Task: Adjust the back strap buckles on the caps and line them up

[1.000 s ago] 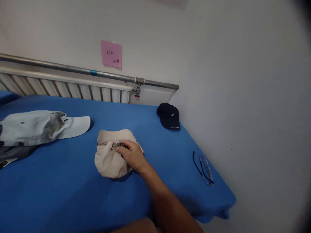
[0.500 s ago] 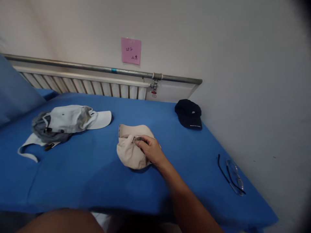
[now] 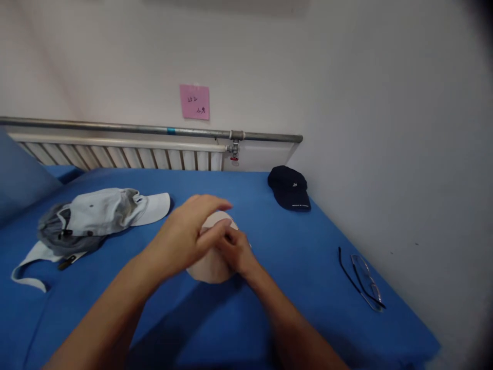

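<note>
A beige baseball cap (image 3: 211, 267) lies in the middle of the blue-covered surface, partly hidden by both hands. My right hand (image 3: 236, 252) is closed over the cap's right side, fingers pinched together. Half a second ago a small dark, shiny object showed in that pinch; now the fingertips are hidden behind my left hand. Reaching across from the left, my left hand (image 3: 188, 231) hovers over the cap with its thumb and forefinger apart. Its thumb overlaps the right fingers, and I cannot tell whether they touch.
Pale and grey caps (image 3: 103, 210) lie stacked at left, one strap trailing. A navy cap (image 3: 288, 187) sits at the back right, eyeglasses (image 3: 365, 282) near the right edge. Behind are a radiator (image 3: 154, 156), a pipe with a valve, and a pink note (image 3: 194, 102) on the wall.
My left hand has come in from the lower left and now covers part of the beige cap. My right hand stays at the cap. The view has tipped slightly upward.
</note>
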The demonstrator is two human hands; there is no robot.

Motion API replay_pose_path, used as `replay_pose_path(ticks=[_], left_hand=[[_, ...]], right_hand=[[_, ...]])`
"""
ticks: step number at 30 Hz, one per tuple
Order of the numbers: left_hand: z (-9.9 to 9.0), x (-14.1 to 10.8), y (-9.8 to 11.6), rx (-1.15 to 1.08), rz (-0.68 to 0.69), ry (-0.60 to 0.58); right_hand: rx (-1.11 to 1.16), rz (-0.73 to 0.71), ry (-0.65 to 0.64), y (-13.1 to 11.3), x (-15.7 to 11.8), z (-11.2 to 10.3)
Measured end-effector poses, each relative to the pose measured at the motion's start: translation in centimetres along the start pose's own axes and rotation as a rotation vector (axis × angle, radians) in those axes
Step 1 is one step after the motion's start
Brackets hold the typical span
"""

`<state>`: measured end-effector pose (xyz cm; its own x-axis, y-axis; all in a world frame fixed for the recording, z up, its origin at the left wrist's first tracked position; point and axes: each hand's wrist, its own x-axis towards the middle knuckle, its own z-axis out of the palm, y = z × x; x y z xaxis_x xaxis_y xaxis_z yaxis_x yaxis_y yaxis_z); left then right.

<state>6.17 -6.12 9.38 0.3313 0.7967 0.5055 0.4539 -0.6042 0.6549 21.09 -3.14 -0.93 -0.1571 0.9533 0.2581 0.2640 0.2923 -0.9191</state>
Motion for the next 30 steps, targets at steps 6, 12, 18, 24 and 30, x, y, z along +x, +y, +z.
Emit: replay_pose_path(ticks=[6, 12, 18, 24, 30], left_hand=[[1.8, 2.1, -6.6, 0.090, -0.282, -0.342], [2.0, 1.9, -7.7, -0.351, -0.425, -0.467], [1.9, 4.9, -7.4, -0.617, -0.468, -0.216], [-0.4, 7.8, -5.0, -0.547, -0.126, 0.018], [1.3, 3.9, -7.3, -0.584, -0.392, -0.247]], right_hand=[[-0.027, -0.084, 0.193, -0.4, 0.1, -0.5], [0.282, 0.060, 0.158, -0.4, 0.4, -1.8], [0.668, 0.008, 0.518, -0.1, 1.5, -4.0], [0.832, -0.239, 0.607, -1.0, 1.1, -5.8], [0.736, -0.104, 0.466, -1.1, 0.7, -5.8]])
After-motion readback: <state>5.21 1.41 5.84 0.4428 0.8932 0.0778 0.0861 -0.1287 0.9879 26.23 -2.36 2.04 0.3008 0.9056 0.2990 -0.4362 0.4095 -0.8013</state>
